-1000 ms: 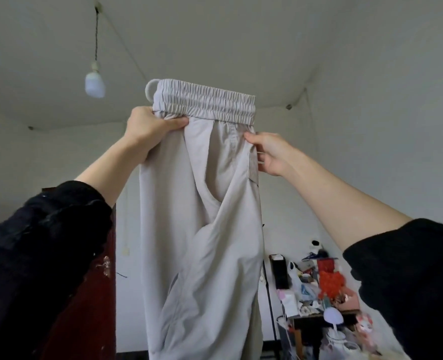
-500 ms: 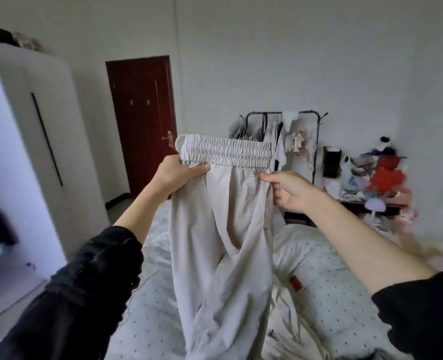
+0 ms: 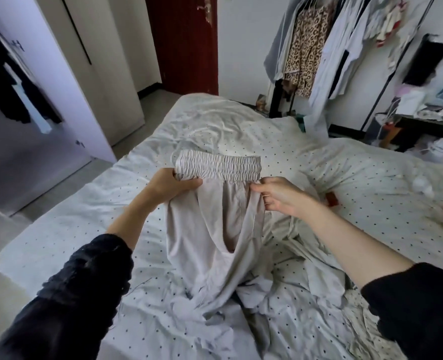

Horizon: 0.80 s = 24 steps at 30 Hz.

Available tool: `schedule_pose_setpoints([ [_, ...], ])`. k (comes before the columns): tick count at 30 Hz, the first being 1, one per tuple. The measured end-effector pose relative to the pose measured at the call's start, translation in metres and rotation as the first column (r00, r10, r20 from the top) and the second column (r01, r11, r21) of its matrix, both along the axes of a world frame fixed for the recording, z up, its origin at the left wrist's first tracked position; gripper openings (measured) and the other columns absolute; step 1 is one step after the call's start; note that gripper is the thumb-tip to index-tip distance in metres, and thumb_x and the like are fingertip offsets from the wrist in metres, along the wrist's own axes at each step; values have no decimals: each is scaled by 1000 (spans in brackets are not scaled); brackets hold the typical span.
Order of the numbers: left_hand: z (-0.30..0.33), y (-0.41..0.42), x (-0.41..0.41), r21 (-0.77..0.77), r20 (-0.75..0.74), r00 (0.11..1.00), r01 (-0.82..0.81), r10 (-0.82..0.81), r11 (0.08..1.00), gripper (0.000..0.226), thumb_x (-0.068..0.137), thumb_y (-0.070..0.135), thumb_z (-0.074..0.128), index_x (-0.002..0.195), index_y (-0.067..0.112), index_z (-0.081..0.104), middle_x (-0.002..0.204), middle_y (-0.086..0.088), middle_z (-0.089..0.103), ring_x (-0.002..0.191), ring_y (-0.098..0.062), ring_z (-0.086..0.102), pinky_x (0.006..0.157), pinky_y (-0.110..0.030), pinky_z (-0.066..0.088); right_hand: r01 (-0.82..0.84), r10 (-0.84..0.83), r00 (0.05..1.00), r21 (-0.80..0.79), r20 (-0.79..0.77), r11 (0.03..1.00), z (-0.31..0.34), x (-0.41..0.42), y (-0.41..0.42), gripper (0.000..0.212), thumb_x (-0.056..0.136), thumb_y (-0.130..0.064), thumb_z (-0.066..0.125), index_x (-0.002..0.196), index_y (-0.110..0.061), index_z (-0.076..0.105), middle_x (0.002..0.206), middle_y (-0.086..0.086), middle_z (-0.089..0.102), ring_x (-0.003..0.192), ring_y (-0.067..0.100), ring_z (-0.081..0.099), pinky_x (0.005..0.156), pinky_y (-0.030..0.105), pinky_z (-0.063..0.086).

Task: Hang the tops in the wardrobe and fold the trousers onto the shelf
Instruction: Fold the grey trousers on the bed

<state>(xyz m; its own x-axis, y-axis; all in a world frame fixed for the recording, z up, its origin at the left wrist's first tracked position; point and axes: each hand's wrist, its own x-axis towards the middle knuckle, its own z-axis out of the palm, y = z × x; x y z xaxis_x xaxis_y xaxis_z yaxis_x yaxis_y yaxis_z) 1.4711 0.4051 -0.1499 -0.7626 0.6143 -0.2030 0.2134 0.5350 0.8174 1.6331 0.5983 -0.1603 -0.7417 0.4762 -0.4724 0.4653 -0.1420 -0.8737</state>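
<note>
I have the pale grey trousers (image 3: 215,229) held up over the bed (image 3: 345,183), both hands gripping them just under the waistband. The left hand (image 3: 167,184) is closed on the left edge, thumb laid across the front of the cloth and fingers curled behind it; the right hand (image 3: 280,197) pinches the right edge, thumb on top and fingers folded round the fabric. The elastic waistband (image 3: 219,167) is tightly gathered into fine ribs and stands above my knuckles, slightly tilted. Below it the cloth is smooth and thin, hanging in long soft folds, with a slanted pocket opening gaping on the right side. The legs drop down and their lower ends bunch on the dotted sheet near me, among other crumpled light cloth. Beyond the bed's far left corner is a dark red door (image 3: 186,42); to the bed's left stands the wardrobe (image 3: 90,81); past its far right side a clothes rail (image 3: 332,48) carries hanging garments.
</note>
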Motion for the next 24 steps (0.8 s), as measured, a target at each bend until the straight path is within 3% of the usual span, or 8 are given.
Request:
schedule_pose_setpoints([
  [5,-50,13,-77,21,-14,988,-151,151,988,44,72,41,78,92,3,67,92,-10,70,89,-26,64,83,-42,52,-6,4,999,44,54,999,-27,-85,12,25,91,-8,60,70,-16,48,58,-4,54,35,1,47,36,11,35],
  [7,-58,38,-127,27,-44,974,-219,220,975,50,72,44,77,96,2,64,93,-10,67,90,-27,63,80,-39,50,50,-50,999,69,8,996,-33,-139,28,18,88,-12,64,75,-13,51,74,5,58,52,10,55,45,14,43],
  [9,-60,62,-170,64,-58,960,-269,273,961,68,69,52,76,112,4,55,99,-7,62,96,-26,60,82,-37,48,156,-146,985,119,-86,981,-36,-187,45,14,86,-18,67,93,-14,57,94,14,61,80,23,62,69,27,51],
  [12,-89,88,-221,75,-54,966,-249,253,966,91,71,48,76,139,5,32,133,-15,48,122,-31,48,100,-41,42,215,-207,977,290,-56,933,-61,-238,57,44,90,-26,62,129,-10,52,128,5,54,116,21,54,95,30,42],
  [14,-132,85,-221,-32,-63,971,-234,231,972,88,81,34,71,146,8,17,147,-17,32,134,-30,34,108,-37,31,140,-163,986,330,42,934,-97,-240,46,50,95,-27,54,140,-9,41,139,4,47,128,21,45,97,27,36],
  [17,-202,54,-190,-129,47,967,-244,252,961,76,84,26,68,144,8,24,143,-20,37,132,-31,37,105,-38,34,-1,-85,966,333,243,943,-166,-201,24,46,99,-25,44,138,-1,40,143,13,44,129,26,44,103,32,35],
  [20,-264,17,-143,-284,179,947,-211,268,935,72,85,28,67,141,7,29,138,-20,43,127,-32,42,102,-37,36,-59,-50,917,259,396,964,-235,-139,4,44,100,-23,42,141,-7,38,144,11,42,129,24,44,100,30,35],
  [24,-315,-15,-85,-318,331,913,-132,240,939,81,79,37,73,141,8,30,138,-17,44,123,-31,47,101,-43,40,-149,-67,836,342,545,928,-297,-55,-19,42,97,-22,48,137,-9,43,137,11,48,122,27,48,88,25,35],
])
